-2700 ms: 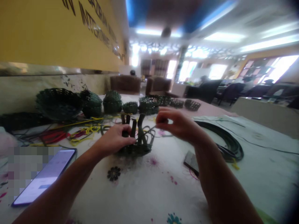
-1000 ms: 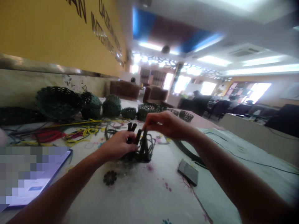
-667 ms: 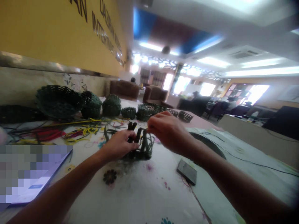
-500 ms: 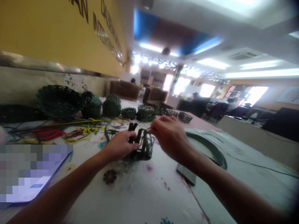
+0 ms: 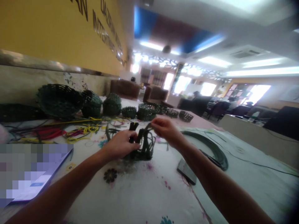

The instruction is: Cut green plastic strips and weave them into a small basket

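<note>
A small dark green basket (image 5: pixel 146 151), partly woven, stands on the flowered tablecloth in front of me, its strips sticking up and curving over. My left hand (image 5: pixel 121 143) grips its left side, thumb and fingers closed around the upright strips. Between the thumb and fingertips of my right hand (image 5: pixel 164 129) is pinched a dark green strip (image 5: pixel 147 127) at the basket's upper right. The palm side of my right hand is hidden, and fine detail of the weave is blurred.
Finished dark green baskets (image 5: pixel 59 101) line the table's back. Yellow and red strips (image 5: pixel 81 132) lie left. A tablet-like device (image 5: pixel 44 183), partly pixelated, is at lower left. Right of the basket are a grey block (image 5: pixel 187 171) and a coil of dark strip (image 5: pixel 219 155).
My right hand has shifted slightly and turned, with the strip now showing at its fingertips. My left hand stays on the basket in nearly the same place.
</note>
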Demonstrator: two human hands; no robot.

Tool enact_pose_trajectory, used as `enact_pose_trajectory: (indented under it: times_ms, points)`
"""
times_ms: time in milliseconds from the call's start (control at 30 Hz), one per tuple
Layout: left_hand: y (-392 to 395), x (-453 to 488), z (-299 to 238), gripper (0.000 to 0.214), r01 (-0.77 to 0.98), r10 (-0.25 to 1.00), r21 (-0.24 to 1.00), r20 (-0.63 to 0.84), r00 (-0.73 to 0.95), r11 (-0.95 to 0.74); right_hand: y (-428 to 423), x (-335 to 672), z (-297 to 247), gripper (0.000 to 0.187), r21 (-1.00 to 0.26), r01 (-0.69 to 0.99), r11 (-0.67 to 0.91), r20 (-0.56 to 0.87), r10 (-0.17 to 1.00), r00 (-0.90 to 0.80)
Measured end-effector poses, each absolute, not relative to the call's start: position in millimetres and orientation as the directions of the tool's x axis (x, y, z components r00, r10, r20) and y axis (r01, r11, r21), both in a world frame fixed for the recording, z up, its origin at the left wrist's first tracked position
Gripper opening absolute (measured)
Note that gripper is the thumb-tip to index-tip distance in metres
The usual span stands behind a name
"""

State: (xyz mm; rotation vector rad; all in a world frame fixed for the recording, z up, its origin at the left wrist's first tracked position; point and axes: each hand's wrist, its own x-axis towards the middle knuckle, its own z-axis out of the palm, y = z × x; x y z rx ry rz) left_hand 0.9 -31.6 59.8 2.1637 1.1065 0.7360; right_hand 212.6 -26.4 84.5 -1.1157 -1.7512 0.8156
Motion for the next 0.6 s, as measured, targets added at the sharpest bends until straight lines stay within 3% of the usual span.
enact_pose_trajectory:
  times_ms: [200,367,500,600]
  points:
    - [-27,-2,59,0.018,0.514,0.866,0.737,0.195,0.46,-0.439,-19,225,69,0.024,-0.748,0.571,0.339,0.253,0.941,-0.227]
    - [-26,-5,61,0.02,0.494,0.892,0.78,0.175,0.418,-0.384,-40,244,67,0.024,-0.608,0.688,0.397,0.263,0.918,-0.297]
    - [-26,-3,63,0.021,0.489,0.89,0.785,0.168,0.424,-0.381,-68,245,74,0.02,-0.501,0.773,0.389,0.07,0.908,-0.412]
    - [-28,-2,63,0.022,0.501,0.876,0.764,0.17,0.451,-0.406,-81,234,75,0.019,-0.451,0.825,0.342,0.084,0.936,-0.342]
